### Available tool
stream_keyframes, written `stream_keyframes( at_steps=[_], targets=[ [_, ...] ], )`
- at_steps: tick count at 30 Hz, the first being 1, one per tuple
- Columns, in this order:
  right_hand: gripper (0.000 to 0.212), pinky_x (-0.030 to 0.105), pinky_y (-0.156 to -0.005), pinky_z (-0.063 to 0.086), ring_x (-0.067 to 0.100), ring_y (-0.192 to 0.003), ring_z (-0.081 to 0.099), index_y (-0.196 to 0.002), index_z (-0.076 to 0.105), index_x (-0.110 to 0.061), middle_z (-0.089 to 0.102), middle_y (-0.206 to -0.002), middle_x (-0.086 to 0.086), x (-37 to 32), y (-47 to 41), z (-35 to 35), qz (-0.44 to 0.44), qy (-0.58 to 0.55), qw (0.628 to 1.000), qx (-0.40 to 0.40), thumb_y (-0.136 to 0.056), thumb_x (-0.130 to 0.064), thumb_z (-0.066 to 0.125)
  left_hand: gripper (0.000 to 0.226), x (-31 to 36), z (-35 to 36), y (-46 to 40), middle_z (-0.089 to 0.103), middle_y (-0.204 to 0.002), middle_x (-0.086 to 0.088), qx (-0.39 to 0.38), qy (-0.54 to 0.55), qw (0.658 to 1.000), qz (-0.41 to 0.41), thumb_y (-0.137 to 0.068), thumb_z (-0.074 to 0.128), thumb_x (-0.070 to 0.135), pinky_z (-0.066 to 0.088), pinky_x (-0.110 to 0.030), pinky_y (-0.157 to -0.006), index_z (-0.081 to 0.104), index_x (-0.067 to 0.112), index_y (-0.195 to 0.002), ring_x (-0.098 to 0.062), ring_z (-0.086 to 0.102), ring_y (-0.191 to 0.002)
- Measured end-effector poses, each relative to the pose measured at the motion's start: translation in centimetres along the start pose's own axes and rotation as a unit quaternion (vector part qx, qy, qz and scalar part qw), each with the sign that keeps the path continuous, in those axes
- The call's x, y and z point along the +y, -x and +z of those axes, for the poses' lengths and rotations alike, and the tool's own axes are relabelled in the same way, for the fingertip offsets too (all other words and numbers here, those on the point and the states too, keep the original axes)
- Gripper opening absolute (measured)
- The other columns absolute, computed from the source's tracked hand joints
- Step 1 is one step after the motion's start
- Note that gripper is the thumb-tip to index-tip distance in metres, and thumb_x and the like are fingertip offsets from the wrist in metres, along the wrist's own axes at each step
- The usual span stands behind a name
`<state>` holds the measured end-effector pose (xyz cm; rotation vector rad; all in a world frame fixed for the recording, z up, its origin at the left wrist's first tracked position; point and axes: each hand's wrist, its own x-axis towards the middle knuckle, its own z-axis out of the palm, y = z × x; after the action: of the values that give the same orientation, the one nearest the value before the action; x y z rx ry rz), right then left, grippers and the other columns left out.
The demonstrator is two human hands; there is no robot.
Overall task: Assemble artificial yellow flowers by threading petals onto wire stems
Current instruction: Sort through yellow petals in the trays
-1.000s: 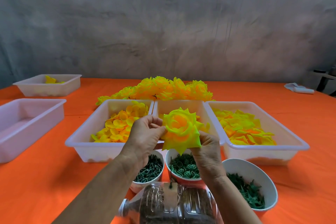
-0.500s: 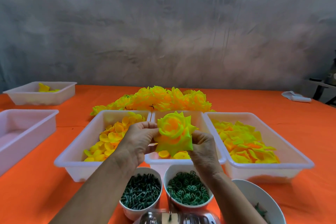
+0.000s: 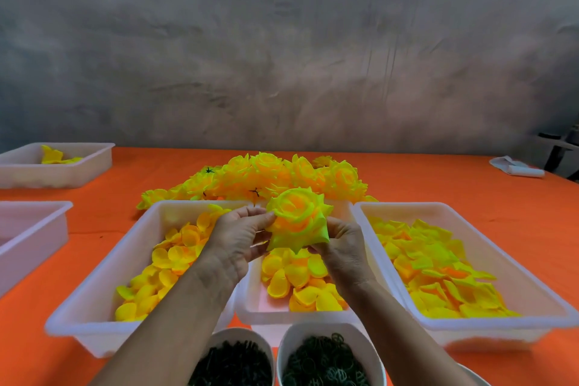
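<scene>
Flower (image 3: 297,218) now held higher than a second ago, above the middle tray (image 3: 250,307) of petals; your left hand (image 3: 238,236) and right hand (image 3: 340,247) both pinch it. Bloom looks full, likely ready for the finished pile (image 3: 275,175).

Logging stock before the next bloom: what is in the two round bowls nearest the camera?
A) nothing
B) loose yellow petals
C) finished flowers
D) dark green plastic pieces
D: the left bowl and the right bowl both hold dark green pieces; the loose petals lie in the white trays behind them.
</scene>
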<state>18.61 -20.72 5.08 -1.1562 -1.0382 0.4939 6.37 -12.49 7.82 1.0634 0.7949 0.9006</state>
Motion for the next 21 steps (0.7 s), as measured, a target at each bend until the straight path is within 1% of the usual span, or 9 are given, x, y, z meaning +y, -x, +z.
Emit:
stream_keyframes(
  at_steps=[1, 2, 4, 7, 9, 12, 16, 19, 21],
  targets=[
    [0.012, 0.024, -0.051, 0.041, 0.013, -0.055, 0.050, -0.064, 0.069, -0.009, 0.063, -0.058, 0.008, 0.3, -0.5, 0.0, 0.008, 0.000, 1.000, 0.002, -0.068, 0.000, 0.077, 0.011, 0.0, 0.1, -0.4, 0.063, -0.077, -0.009, 0.002, 0.009, 1.000, 0.002, -0.084, 0.063, 0.003, 0.051, -0.032, -0.057, 0.057, 0.011, -0.080, -0.021, 0.058, -0.070],
    [0.018, 0.025, -0.051, 0.041, 0.015, -0.055, 0.050, -0.064, 0.069, -0.008, 0.062, -0.058, 0.009, 0.5, -1.0, 0.0, 0.018, 0.000, 1.000, 0.005, -0.072, 0.007, 0.072, 0.009, 0.0, 0.1, -0.9, 0.063, -0.078, -0.008, 0.006, 0.015, 1.000, 0.007, -0.086, 0.063, 0.006, 0.052, -0.032, -0.056, 0.057, 0.011, -0.081, -0.021, 0.058, -0.071],
    [0.027, 0.021, -0.050, 0.043, 0.011, -0.050, 0.052, -0.064, 0.069, -0.011, 0.063, -0.054, 0.002, 1.0, -2.1, 0.0, 0.046, 0.001, 0.999, 0.018, -0.075, 0.014, 0.065, 0.006, 0.0, 0.2, -1.6, 0.064, -0.076, -0.004, 0.020, 0.018, 0.999, 0.024, -0.088, 0.062, 0.014, 0.053, -0.029, -0.053, 0.059, 0.013, -0.083, -0.018, 0.060, -0.070],
    [0.024, 0.015, -0.047, 0.046, 0.004, -0.044, 0.055, -0.071, 0.070, -0.010, 0.063, -0.050, -0.006, 1.4, -4.2, 0.0, 0.098, -0.016, 0.994, 0.055, -0.077, 0.012, 0.064, 0.010, -0.5, 0.2, -2.5, 0.065, -0.077, -0.002, 0.042, -0.004, 0.998, 0.045, -0.090, 0.061, 0.019, 0.050, -0.028, -0.057, 0.061, 0.013, -0.083, -0.015, 0.060, -0.069],
    [0.021, 0.016, -0.045, 0.047, 0.006, -0.044, 0.058, -0.072, 0.068, -0.010, 0.063, -0.049, -0.006, 1.6, -6.1, -0.4, 0.124, -0.033, 0.988, 0.087, -0.078, 0.009, 0.065, 0.013, -1.0, 0.1, -3.0, 0.067, -0.078, -0.003, 0.042, -0.024, 0.998, 0.050, -0.091, 0.059, 0.019, 0.049, -0.026, -0.058, 0.062, 0.011, -0.082, -0.015, 0.060, -0.069],
    [0.021, 0.017, -0.046, 0.048, 0.007, -0.045, 0.058, -0.068, 0.067, -0.012, 0.063, -0.054, 0.000, 2.2, -9.1, -0.8, 0.140, -0.026, 0.983, 0.112, -0.079, 0.006, 0.066, 0.016, -1.7, -0.1, -4.1, 0.068, -0.075, -0.002, 0.046, -0.036, 0.997, 0.059, -0.092, 0.058, 0.019, 0.048, -0.024, -0.058, 0.064, 0.010, -0.080, -0.014, 0.061, -0.068],
    [0.022, 0.016, -0.044, 0.049, 0.004, -0.041, 0.059, -0.067, 0.064, -0.013, 0.064, -0.053, -0.003, 3.3, -12.8, -1.3, 0.161, -0.038, 0.976, 0.141, -0.079, 0.005, 0.067, 0.016, -2.0, 0.1, -5.7, 0.068, -0.074, -0.003, 0.056, -0.035, 0.996, 0.066, -0.092, 0.057, 0.016, 0.047, -0.026, -0.059, 0.065, 0.008, -0.081, -0.015, 0.061, -0.066],
    [0.019, 0.015, -0.043, 0.046, 0.005, -0.040, 0.057, -0.070, 0.062, -0.011, 0.062, -0.062, 0.003, 4.1, -15.6, -1.6, 0.167, -0.035, 0.972, 0.160, -0.080, 0.004, 0.067, 0.015, -2.2, 0.4, -7.0, 0.068, -0.074, -0.004, 0.055, -0.031, 0.996, 0.065, -0.093, 0.055, 0.013, 0.046, -0.025, -0.059, 0.064, 0.007, -0.082, -0.013, 0.060, -0.063],
    [0.017, 0.018, -0.045, 0.045, 0.008, -0.044, 0.057, -0.071, 0.061, -0.010, 0.061, -0.067, 0.006, 4.4, -17.4, -1.8, 0.169, -0.019, 0.970, 0.172, -0.081, 0.002, 0.066, 0.015, -2.3, 0.5, -7.8, 0.069, -0.074, -0.005, 0.056, -0.029, 0.996, 0.066, -0.093, 0.056, 0.013, 0.046, -0.025, -0.059, 0.065, 0.006, -0.082, -0.014, 0.060, -0.063]
  ],
)
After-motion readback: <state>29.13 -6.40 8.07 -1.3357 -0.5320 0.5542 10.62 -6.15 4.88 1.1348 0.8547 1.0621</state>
